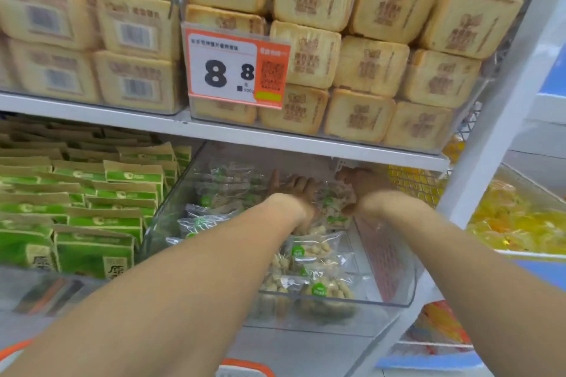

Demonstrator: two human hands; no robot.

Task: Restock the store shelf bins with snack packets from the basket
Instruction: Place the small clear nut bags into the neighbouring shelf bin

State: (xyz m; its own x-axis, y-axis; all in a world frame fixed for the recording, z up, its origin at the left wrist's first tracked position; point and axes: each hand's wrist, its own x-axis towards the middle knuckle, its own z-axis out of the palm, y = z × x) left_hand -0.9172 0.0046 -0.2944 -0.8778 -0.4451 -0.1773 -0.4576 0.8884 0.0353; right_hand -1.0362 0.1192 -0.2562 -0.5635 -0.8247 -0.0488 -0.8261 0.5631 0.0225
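Both arms reach into the clear bin (171, 214) on the lower shelf. Left hand (294, 193) lies w/ fingers spread flat on the snack packets (312, 251) at the far end. Right hand (358, 190) pinches a packet just beside it, far right corner.

Both hands (324, 193) outstretched (fingers unclear)

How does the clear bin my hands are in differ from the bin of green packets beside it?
The clear plastic bin holds loose see-through snack packets lying in a jumble; the green-packet bin holds opaque green-and-tan packets standing in rows. The first is part-filled, the second packed. Both sit under one shelf.
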